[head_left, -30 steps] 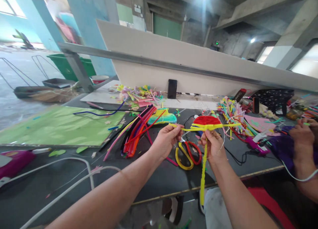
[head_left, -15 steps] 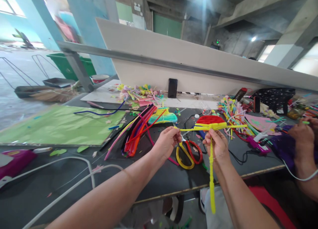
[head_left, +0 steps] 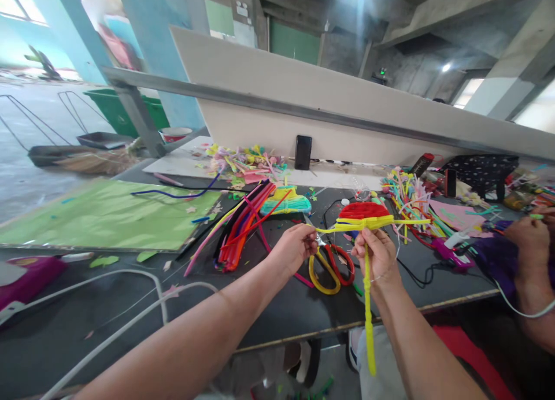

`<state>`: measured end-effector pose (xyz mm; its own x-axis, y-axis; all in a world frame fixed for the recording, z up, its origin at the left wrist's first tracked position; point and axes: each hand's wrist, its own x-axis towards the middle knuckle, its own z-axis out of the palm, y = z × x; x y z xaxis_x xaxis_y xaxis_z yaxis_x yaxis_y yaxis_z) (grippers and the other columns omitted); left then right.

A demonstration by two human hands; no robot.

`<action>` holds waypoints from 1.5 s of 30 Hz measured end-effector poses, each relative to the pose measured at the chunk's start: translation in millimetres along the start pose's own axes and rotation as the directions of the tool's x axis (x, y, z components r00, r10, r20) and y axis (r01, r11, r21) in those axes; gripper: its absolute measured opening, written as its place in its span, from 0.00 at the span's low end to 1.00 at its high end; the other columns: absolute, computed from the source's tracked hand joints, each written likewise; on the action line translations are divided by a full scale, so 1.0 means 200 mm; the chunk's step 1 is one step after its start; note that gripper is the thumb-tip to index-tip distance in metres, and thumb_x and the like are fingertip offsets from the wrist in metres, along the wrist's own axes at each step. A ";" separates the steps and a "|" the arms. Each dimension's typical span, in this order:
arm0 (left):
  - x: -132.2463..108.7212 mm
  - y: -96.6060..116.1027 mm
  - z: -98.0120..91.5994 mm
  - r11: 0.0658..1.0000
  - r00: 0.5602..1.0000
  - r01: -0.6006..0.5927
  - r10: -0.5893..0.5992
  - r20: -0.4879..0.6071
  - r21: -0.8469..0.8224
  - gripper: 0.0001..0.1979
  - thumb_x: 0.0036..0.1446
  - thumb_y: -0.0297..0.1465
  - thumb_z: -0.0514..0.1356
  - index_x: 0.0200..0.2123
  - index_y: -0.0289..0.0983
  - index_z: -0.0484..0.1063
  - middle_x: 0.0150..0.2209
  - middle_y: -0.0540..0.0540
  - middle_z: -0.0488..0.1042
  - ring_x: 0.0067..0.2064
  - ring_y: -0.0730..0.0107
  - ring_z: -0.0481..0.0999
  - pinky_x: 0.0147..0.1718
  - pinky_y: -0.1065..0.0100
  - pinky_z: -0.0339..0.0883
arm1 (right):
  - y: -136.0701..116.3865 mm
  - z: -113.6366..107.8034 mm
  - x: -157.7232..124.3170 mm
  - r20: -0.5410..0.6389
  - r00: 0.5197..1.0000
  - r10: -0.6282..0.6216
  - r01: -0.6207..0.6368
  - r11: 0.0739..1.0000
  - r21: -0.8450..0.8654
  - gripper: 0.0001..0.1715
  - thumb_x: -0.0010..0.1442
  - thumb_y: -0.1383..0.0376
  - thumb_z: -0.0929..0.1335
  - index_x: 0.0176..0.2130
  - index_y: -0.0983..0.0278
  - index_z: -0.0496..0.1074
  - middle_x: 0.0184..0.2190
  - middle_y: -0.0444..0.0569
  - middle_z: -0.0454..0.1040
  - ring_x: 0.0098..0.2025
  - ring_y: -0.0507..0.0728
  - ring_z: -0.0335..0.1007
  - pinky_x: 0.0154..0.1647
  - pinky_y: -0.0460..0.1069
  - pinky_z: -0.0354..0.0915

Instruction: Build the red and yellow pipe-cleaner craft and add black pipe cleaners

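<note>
- Step in hand, as I judge it: both hands work a yellow strand (head_left: 327, 230) of the red-and-yellow piece (head_left: 365, 219), held above the bench (head_left: 277, 316).
- Right hand (head_left: 377, 252): its grip pinches the piece at its middle, under the red part; a yellow tail (head_left: 369, 330) hangs down past the bench edge.
- Left hand (head_left: 297, 244): its grip seems to pinch the strand's end, though the fingers partly hide it.
- The scissors (head_left: 330, 260) lie on the bench between the hands.
- The next move probably calls for a steady right pinch and fine left fingertip control.
- Against one second ago, the strand no longer pokes out left beyond the left fingers, and the tail hangs farther right.
</note>
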<state>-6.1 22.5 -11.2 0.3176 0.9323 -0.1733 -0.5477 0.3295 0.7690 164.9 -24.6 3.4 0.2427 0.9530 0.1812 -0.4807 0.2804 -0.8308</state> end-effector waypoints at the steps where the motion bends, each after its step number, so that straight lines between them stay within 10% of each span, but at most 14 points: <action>1: 0.00 0.00 0.00 1.000 1.000 0.002 -0.002 -0.003 -0.006 0.10 0.44 0.28 0.63 0.23 0.34 0.62 0.22 0.52 0.64 0.21 0.79 0.65 0.21 0.74 0.60 | 0.00 0.00 0.00 0.002 1.000 -0.004 0.004 1.000 -0.010 0.11 0.50 0.63 0.73 0.26 0.65 0.68 0.18 0.39 0.68 0.16 0.44 0.59 0.20 0.41 0.67; 30: -0.02 0.01 0.00 0.999 1.000 -0.012 0.013 0.015 -0.046 0.10 0.43 0.28 0.66 0.28 0.34 0.66 0.24 0.52 0.68 0.21 0.80 0.67 0.22 0.74 0.63 | 0.00 0.00 -0.02 0.100 0.995 0.021 -0.024 0.999 0.033 0.11 0.51 0.65 0.73 0.25 0.64 0.67 0.18 0.38 0.68 0.15 0.44 0.59 0.18 0.41 0.64; 45: -0.06 0.04 0.03 0.984 0.936 0.113 -0.152 0.318 0.137 0.08 0.41 0.24 0.65 0.29 0.31 0.72 0.26 0.46 0.72 0.19 0.79 0.66 0.22 0.73 0.61 | 0.05 0.03 -0.04 0.134 0.989 0.058 -0.053 0.998 -0.036 0.11 0.51 0.63 0.72 0.25 0.65 0.68 0.19 0.40 0.69 0.15 0.45 0.60 0.18 0.42 0.65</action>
<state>-9.5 12.3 0.6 0.6265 0.7749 -0.0834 -0.3969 0.4093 0.8215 153.7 -28.0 -4.3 0.0999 0.9744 0.2016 -0.4623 0.2249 -0.8577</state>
